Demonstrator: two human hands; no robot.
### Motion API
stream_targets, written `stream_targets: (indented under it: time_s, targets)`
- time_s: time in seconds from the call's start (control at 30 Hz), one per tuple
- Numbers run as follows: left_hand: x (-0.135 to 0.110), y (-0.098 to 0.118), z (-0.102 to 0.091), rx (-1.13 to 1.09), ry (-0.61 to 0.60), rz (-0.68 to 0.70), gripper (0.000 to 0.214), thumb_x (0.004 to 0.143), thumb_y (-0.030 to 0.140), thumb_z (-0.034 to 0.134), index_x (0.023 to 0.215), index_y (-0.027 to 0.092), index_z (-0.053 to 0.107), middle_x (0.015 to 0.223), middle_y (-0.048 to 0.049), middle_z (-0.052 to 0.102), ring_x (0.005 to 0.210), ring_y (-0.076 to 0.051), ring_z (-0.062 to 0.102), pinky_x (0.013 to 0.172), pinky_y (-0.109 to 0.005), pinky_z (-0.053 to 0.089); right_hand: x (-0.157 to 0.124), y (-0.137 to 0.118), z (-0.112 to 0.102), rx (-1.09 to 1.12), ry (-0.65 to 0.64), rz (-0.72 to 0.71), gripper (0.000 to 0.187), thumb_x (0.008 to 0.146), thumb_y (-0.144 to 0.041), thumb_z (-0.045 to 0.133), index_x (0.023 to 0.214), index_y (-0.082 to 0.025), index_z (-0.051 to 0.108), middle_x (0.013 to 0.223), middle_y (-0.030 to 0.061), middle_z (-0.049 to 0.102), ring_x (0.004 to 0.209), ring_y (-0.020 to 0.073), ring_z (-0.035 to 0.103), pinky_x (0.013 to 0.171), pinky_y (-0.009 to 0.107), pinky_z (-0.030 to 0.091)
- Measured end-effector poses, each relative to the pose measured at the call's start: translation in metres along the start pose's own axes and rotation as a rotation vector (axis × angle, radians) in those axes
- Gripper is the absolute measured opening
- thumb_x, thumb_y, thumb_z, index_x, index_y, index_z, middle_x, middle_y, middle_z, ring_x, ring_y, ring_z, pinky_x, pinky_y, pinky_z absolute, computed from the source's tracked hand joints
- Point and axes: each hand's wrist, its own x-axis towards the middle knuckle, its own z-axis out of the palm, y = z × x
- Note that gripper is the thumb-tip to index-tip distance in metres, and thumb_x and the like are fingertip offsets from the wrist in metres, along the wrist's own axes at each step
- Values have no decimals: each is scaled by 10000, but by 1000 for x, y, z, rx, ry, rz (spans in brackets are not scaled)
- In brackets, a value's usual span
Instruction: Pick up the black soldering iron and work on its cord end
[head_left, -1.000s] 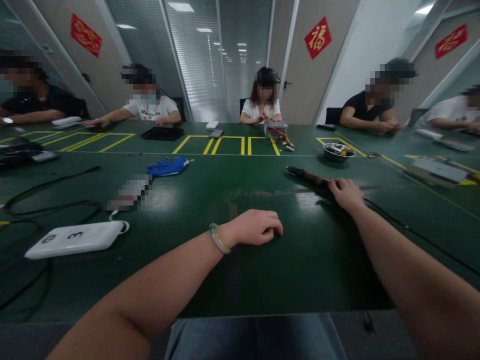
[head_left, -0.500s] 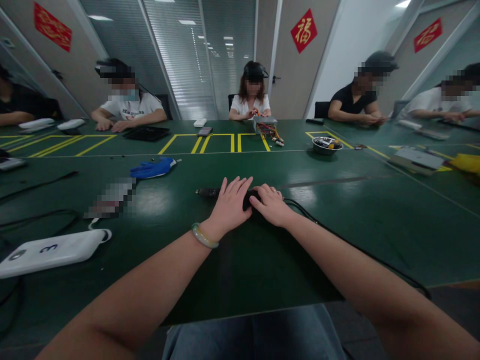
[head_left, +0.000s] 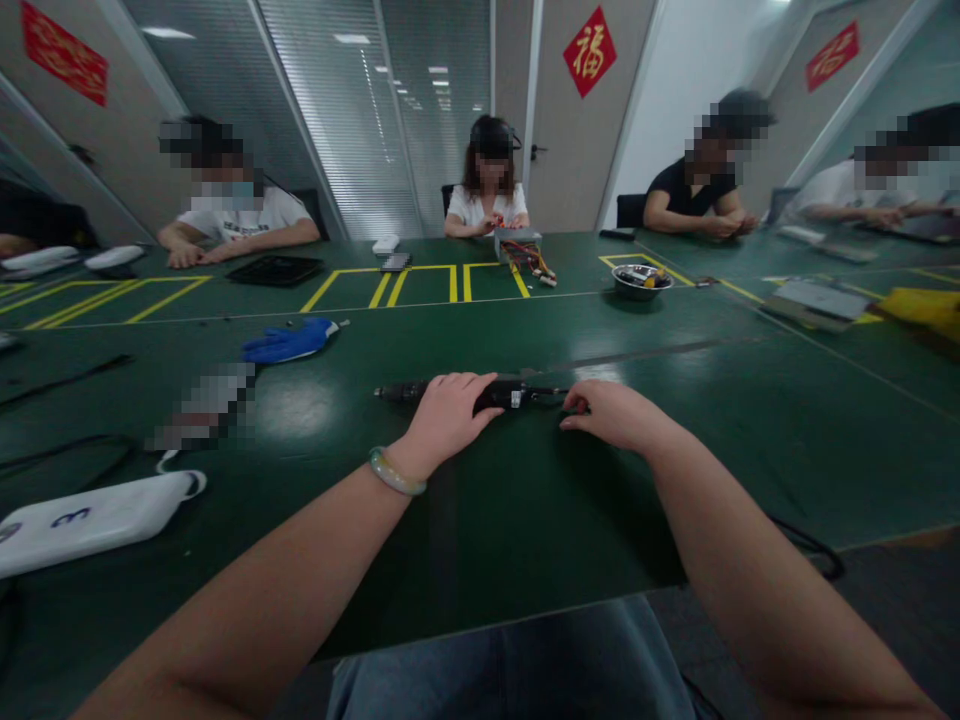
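Note:
A black corded electric screwdriver (head_left: 514,396) lies sideways on the green table, its tip pointing left. My left hand (head_left: 451,412), with a bangle at the wrist, is wrapped over the middle of its body, thumb on the near side. At the tool's right end, my right hand (head_left: 609,412) has its fingers curled in a pinch round the black cable (head_left: 551,393) close to where it leaves the body. Part of the cable is hidden behind that hand and forearm, and shows again near the table edge.
To the left lie a blue glove (head_left: 291,342), a blurred-out phone-like device and a white power bank (head_left: 94,520) marked 3. A metal bowl (head_left: 641,284) of small parts stands farther off. Across the table (head_left: 480,335), several people sit; one handles a metal box (head_left: 517,243) with coloured wires.
My right hand has slid right, off the screwdriver's body and onto its cable, uncovering a white label. My left hand stays on the tool, fingers drawn closer together. The view has shifted slightly.

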Motion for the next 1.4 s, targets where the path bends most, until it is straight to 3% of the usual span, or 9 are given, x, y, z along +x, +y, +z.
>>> stream_targets:
  time_s: [0.23,0.33,0.43,0.53,0.73,0.9,1.03,1.4]
  targets:
    - [-3,4,-7,40,-52,9,445,934,469,508,1299,216,523,1217,-97,602,1123,-265,540,971,-430,395,0,8,1,88,-198,-48,200,801,-383,701,947,-247,710,897,12,666,767,160,599,641,253,422]
    - [-5,6,-11,50,-84,16,445,936,471,496,1289,201,525,1202,-102,606,1102,-264,549,961,-429,406,-2,15,-2,127,-229,-38,239,770,-360,731,977,-245,705,923,11,668,777,156,603,637,244,425]
    - [-5,7,-16,61,-123,27,447,934,470,495,1288,198,525,1184,-98,613,1086,-259,559,960,-426,413,-4,19,-4,92,-228,-23,164,786,-308,713,938,-244,712,899,9,669,768,154,601,631,244,404]
    - [-3,4,-20,77,-176,20,444,924,477,506,1273,205,538,1170,-92,624,1072,-260,573,949,-428,427,-1,17,-1,34,-168,3,80,820,-280,680,882,-236,707,839,11,663,736,156,587,613,257,368]
    - [-1,-12,-28,97,-295,-58,457,909,521,494,1222,202,583,1135,-100,650,1013,-272,612,901,-443,471,10,0,10,192,166,153,163,965,-321,501,952,-206,616,824,23,657,739,148,578,609,260,341]
    - [-4,7,-25,72,-140,20,619,878,480,559,1421,216,417,1322,-104,562,1171,-279,546,1024,-462,415,14,-14,15,163,120,135,117,919,-318,581,961,-209,590,857,32,659,744,161,575,601,251,330]
    - [-1,31,-11,13,-52,52,513,914,419,528,1385,226,462,1361,-84,537,1255,-256,491,1112,-465,337,14,-19,17,99,105,93,99,901,-293,599,951,-209,589,869,37,658,759,168,575,612,251,330]
    - [16,39,-4,11,-85,-63,306,920,416,527,1149,228,605,1103,-69,604,975,-228,603,857,-378,493,14,-20,21,185,66,55,97,884,-297,616,904,-204,600,870,28,665,766,151,581,601,235,333]
